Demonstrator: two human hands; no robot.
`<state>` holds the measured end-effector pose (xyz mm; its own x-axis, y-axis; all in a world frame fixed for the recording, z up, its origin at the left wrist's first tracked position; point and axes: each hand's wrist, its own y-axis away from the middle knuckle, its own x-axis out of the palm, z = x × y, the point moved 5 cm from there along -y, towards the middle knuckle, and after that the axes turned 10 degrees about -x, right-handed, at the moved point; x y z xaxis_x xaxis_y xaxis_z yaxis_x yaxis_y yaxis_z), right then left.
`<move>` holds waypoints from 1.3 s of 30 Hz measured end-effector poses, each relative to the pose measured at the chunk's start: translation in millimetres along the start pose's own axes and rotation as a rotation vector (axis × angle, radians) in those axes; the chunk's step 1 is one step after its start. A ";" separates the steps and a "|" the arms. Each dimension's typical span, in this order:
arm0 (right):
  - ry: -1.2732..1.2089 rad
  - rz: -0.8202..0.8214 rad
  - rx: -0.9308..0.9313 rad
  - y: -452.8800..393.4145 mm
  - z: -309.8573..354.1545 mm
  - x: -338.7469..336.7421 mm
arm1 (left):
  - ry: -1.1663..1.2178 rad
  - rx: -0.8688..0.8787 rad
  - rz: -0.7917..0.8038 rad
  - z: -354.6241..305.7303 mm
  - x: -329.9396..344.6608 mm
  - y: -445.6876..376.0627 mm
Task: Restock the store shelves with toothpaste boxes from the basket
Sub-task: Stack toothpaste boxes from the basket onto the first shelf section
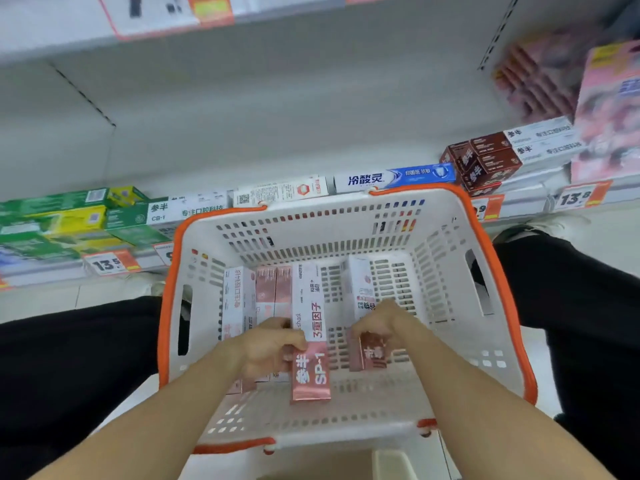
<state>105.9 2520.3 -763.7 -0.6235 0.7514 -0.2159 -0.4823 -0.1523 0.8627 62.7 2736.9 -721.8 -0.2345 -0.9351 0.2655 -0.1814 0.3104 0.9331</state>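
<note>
A white basket with an orange rim (498,271) sits between my knees and holds several pink-and-white toothpaste boxes. My left hand (268,344) is closed around the long box marked SP-1 (311,368), which lies lengthwise in the middle. My right hand (375,322) grips the lower end of another pink-and-white box (358,289) on the right side of the basket. More boxes (239,299) lie side by side at the left, partly hidden by my left hand.
The low shelf (311,143) behind the basket has a bare white middle. Green boxes (62,220) fill its left end, a blue-and-white box (394,176) and brown boxes (485,161) stand at the right. Price tags (581,197) line the edge. Black trouser legs flank the basket.
</note>
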 end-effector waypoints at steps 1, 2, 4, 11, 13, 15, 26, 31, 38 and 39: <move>-0.104 0.103 0.018 11.5 4.1 -4.7 | 0.017 0.031 -0.003 -2.7 1.5 6.4; -0.215 0.188 0.012 23.1 8.7 -10.5 | 0.041 0.067 -0.007 -7.3 3.8 12.6; -0.332 0.294 -0.055 38.7 15.0 -26.6 | 0.070 0.151 -0.020 -19.1 10.7 24.1; -0.393 0.464 -0.415 88.3 63.9 -54.5 | 0.153 0.370 0.006 -60.6 45.2 56.8; -0.371 0.492 -0.513 101.5 79.8 -59.6 | 0.120 0.404 0.018 -73.3 56.3 74.4; -0.349 0.495 -0.600 115.7 93.0 -68.2 | 0.047 0.466 0.054 -89.0 66.6 96.5; -0.353 -0.075 -0.703 173.9 149.7 -86.2 | -0.318 0.451 -0.105 -135.1 51.0 211.8; -0.449 -0.119 -0.741 189.9 164.3 -58.6 | -0.244 0.507 -0.098 -141.5 51.6 208.6; -0.553 -0.011 -0.785 194.4 168.2 -58.8 | -0.118 0.503 -0.182 -156.6 29.4 192.7; -0.622 0.006 -0.757 188.3 166.3 -61.0 | -0.133 0.511 -0.177 -157.5 25.7 193.7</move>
<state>155.4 2552.5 -512.0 -0.2967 0.9205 0.2545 -0.8829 -0.3659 0.2943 172.0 2746.1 -496.0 -0.2708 -0.9613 0.0512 -0.6613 0.2244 0.7158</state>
